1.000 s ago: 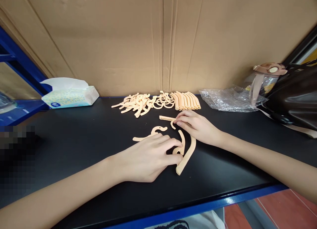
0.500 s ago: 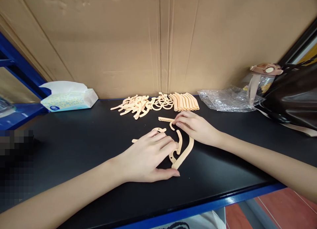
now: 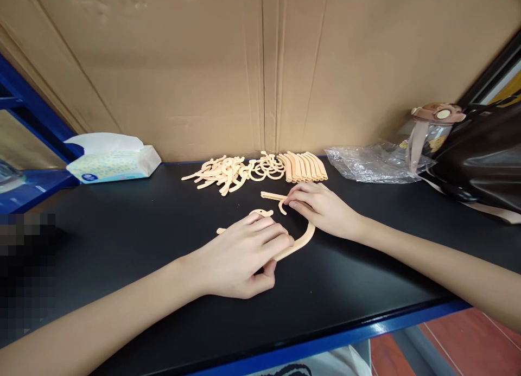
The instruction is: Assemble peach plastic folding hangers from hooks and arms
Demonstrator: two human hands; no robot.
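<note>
I log: left hand (image 3: 240, 259), fingers pinched on curved wooden strip (image 3: 303, 239), middle of worktop (image 3: 122, 229), nearer front edge. Right hand (image 3: 325, 210), fingers flat, unclenched, resting on small hook (image 3: 281, 206). Open surface toward left edge.

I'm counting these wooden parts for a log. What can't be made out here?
Head view throughout.
End of the long curved piece: covered by the left hand, grip unclear.
Part of the small hook piece: under the right hand.
Count of the pile of pieces at the back: overlapping, too small.
Left edge: a pixelated patch hides it.
</note>
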